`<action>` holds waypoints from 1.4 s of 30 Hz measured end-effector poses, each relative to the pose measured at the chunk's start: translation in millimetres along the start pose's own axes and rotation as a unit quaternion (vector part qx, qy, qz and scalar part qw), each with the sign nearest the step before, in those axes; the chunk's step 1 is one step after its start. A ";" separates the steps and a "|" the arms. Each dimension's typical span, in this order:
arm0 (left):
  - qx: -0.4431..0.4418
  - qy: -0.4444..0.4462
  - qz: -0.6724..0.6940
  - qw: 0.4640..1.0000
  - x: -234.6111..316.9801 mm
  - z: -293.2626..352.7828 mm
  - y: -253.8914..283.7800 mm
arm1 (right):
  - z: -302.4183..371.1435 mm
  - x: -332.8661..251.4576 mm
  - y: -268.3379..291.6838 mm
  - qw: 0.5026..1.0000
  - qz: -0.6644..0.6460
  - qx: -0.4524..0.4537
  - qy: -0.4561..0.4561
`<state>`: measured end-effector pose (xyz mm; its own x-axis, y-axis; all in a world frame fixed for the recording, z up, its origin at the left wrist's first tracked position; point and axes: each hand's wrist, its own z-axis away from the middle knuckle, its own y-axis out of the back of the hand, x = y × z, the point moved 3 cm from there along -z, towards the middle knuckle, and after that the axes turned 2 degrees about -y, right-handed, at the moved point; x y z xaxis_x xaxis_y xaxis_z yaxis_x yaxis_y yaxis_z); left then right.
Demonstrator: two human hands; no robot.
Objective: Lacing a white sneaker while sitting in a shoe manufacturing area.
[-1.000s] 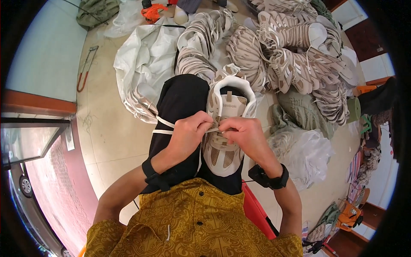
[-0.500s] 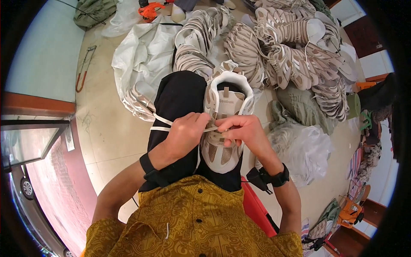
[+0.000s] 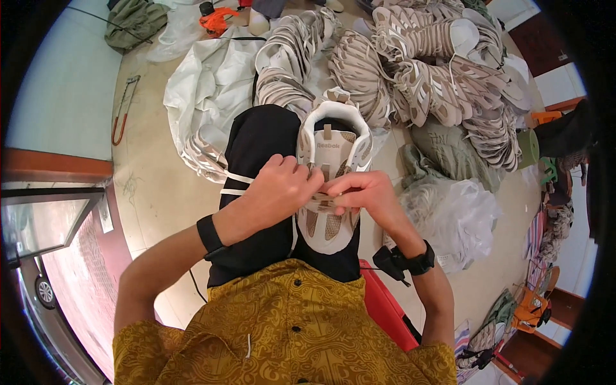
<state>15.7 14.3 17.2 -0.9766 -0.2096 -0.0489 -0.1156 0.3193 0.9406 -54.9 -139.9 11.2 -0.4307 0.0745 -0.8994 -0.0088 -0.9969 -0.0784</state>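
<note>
A beige and white sneaker upper (image 3: 328,234) rests on my right thigh, its padded collar away from me and its toe toward me. My left hand (image 3: 282,189) is closed over the left side of the lacing, fingers curled on the white shoelace (image 3: 239,177). Two strands of that lace trail out to the left across my black trouser leg (image 3: 260,138). From the right, my right hand (image 3: 364,192) pinches lace between thumb and forefinger at the middle of the upper. Both hands' fingertips meet there, and the exact grip is partly hidden.
Rows of stacked sneaker uppers (image 3: 359,77) lie on the floor ahead. A white sack (image 3: 208,83) is at the far left, beside red-handled cutters (image 3: 123,112). Clear plastic bags (image 3: 449,221) sit at the right. A red stool (image 3: 388,308) shows beside my right hip.
My left hand has shifted right, closing the gap to the right hand at the lacing. The lace stretch seen between them is now mostly covered. The whole view has shifted slightly.
</note>
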 end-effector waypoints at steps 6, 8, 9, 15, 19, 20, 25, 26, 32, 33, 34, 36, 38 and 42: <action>-0.170 0.024 -0.015 0.985 0.2 -8.8 -3.6 | 3.4 1.1 19.5 0.999 0.028 0.022 0.014; -0.229 0.114 0.091 0.962 -9.1 -15.9 -1.4 | 2.6 7.7 18.9 0.999 0.018 0.029 0.007; -0.231 0.112 0.091 0.962 -12.8 -18.2 -4.7 | 2.6 10.8 19.0 0.999 0.011 0.036 0.000; -0.221 0.149 0.186 0.946 -22.7 -18.7 -16.1 | 6.5 16.6 23.9 0.997 -0.037 0.069 0.020; -0.247 0.181 0.129 0.943 -11.0 -22.2 -16.2 | 5.2 25.5 31.2 0.995 -0.006 0.068 0.076; -0.261 0.179 0.105 0.943 -8.7 -22.7 -17.0 | 5.6 24.6 30.8 0.992 0.031 0.077 0.090; -0.255 0.160 0.096 0.949 -3.2 -29.8 -13.5 | 12.0 12.0 31.9 0.965 0.141 0.119 0.184; -0.260 0.157 0.094 0.948 -2.8 -28.6 -17.5 | 11.6 11.2 32.0 0.949 0.194 0.126 0.212; -0.289 0.100 0.071 0.950 -10.7 -18.8 -13.4 | -8.1 23.5 18.9 0.931 0.208 0.134 0.267; -0.274 0.113 0.064 0.953 -14.4 -12.9 -20.9 | -9.3 21.2 16.3 0.928 0.213 0.142 0.270; -0.242 0.085 0.041 0.966 -10.4 -14.7 -20.4 | -8.0 20.3 16.5 0.926 0.223 0.154 0.264; -0.254 0.071 0.002 0.965 -6.5 -16.0 -20.0 | -8.1 19.5 17.2 0.930 0.221 0.159 0.246; -0.254 0.064 -0.015 0.965 -1.9 -15.1 -21.7 | -6.9 19.2 18.8 0.928 0.232 0.170 0.238; -0.150 -0.015 -0.029 0.988 4.2 -17.4 -19.2 | -10.7 22.8 24.6 0.937 0.218 0.177 0.206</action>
<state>17.0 -8.8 4.8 -0.9756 -0.1896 -0.1108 -0.1163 0.0183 0.9930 -55.2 -162.4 -15.8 -0.0788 -0.4115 -0.9080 -0.2427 -0.8755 0.4178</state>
